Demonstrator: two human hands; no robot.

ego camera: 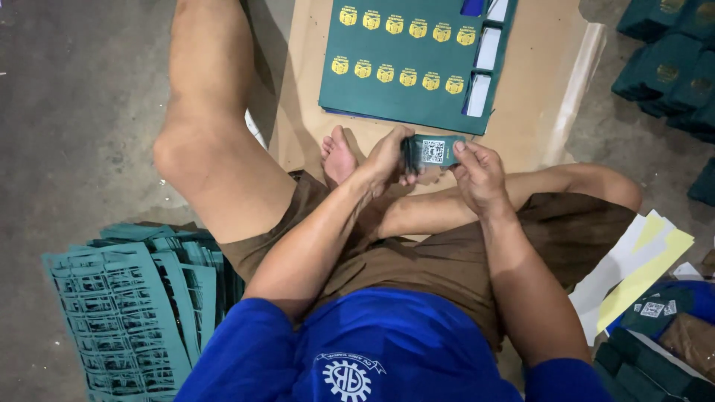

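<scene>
Down on the floor, a person in a blue shirt and brown shorts sat with legs folded, and both hands were up in front of the knees. Between the hands was a small green card stack (426, 152) with a white square sticker on its face. The left hand (386, 158) was closed around the left end of the stack, with the fingers wrapped over it. The right hand (479, 173) pinched the right end, with the thumb on top near the sticker. The stack sat just above a bare foot (339, 155) and close to the edge of a brown cardboard sheet (540, 82). On that cardboard lay a big green printed sheet (406, 63) with rows of little yellow marks. Beside the left leg, a pile of cut-out green sheets (123, 309) lay on the grey floor. On the right side were white and yellow papers (640, 272), and more dark green packs (670, 63) sat far up in the corner.
</scene>
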